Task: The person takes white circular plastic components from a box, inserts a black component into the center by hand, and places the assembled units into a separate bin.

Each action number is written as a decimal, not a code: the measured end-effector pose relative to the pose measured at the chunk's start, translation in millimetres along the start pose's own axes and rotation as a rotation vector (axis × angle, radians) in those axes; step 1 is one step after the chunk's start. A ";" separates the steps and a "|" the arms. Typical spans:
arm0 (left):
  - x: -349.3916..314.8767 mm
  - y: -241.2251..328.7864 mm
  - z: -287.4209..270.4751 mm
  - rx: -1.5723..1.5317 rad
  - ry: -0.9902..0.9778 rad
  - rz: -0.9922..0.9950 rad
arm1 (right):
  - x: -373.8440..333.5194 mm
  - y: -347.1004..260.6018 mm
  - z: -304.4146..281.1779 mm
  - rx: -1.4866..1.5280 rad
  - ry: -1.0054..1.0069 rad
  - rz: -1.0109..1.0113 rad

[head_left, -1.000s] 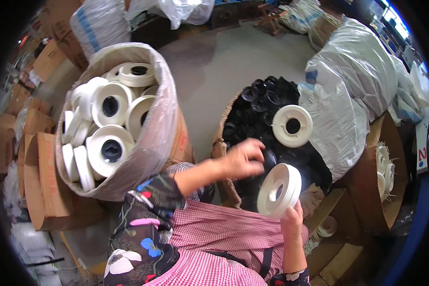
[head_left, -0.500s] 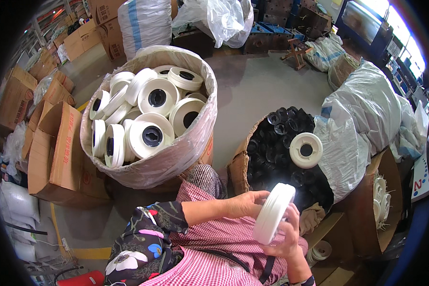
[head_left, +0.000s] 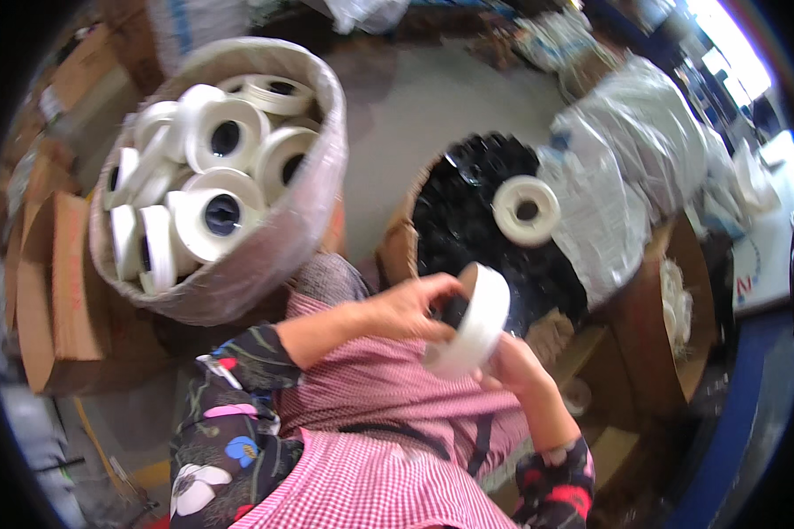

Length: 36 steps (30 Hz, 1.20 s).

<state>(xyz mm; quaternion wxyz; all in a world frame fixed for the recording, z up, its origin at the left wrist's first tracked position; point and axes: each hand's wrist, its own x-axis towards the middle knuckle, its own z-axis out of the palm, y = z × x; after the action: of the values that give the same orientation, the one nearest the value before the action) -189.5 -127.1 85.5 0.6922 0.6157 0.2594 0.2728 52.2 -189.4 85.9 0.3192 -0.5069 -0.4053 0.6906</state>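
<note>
My right hand (head_left: 513, 365) grips a white plastic wheel (head_left: 487, 319) by its far rim, tilted on edge above my lap. At its open side is my left hand (head_left: 415, 309), fingers curled around a small black plastic hub piece (head_left: 455, 310). Blur hides whether that piece touches the wheel's centre. Just beyond my hands stands a carton filled with black plastic hub pieces (head_left: 450, 212). Another white wheel (head_left: 527, 211), dark at its centre, lies on top of them.
A large plastic-lined bin (head_left: 313, 220) at the left holds several white wheels (head_left: 223, 214) with black centres. Cardboard boxes (head_left: 69, 291) stand left of it. White woven sacks (head_left: 635, 150) lie at the right, beside an open carton (head_left: 679, 353) with white parts.
The view has shifted, so the bins sit further left and higher. My left hand has come to the wheel's open side, where a black hub piece now shows between its fingers.
</note>
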 end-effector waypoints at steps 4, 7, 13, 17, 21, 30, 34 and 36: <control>2.9 -1.6 1.3 -0.125 0.063 -0.117 | 14.2 -14.2 33.7 -0.903 0.286 -0.839; 1.8 -3.3 3.0 -0.112 0.127 -0.137 | 15.0 7.2 45.0 -0.316 0.215 -0.616; -5.4 -1.6 1.4 0.015 0.084 -0.119 | 23.4 9.4 15.2 0.466 -0.208 0.211; -6.1 4.7 -3.2 -0.014 0.033 -0.186 | 23.1 21.3 30.3 -0.301 0.170 -0.187; -7.8 4.4 -4.6 0.042 0.009 -0.206 | 17.1 1.1 53.6 0.144 0.245 -0.017; -8.7 -15.0 -9.5 -0.707 -0.123 -0.435 | 12.5 -11.9 27.3 -1.023 -0.126 -1.262; -21.7 -15.1 -7.5 -0.852 -0.391 -0.543 | -3.8 -31.2 21.3 -1.481 -0.635 -1.412; -23.8 -17.1 -4.9 -0.921 -0.403 -0.538 | -13.3 -36.5 28.7 -1.464 -0.575 -1.384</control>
<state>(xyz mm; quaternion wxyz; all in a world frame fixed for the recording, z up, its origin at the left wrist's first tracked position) -209.0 -141.8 68.5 0.9701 0.2028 0.1243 0.0491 29.5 -190.4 128.6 0.1512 -0.0503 -0.9865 0.0376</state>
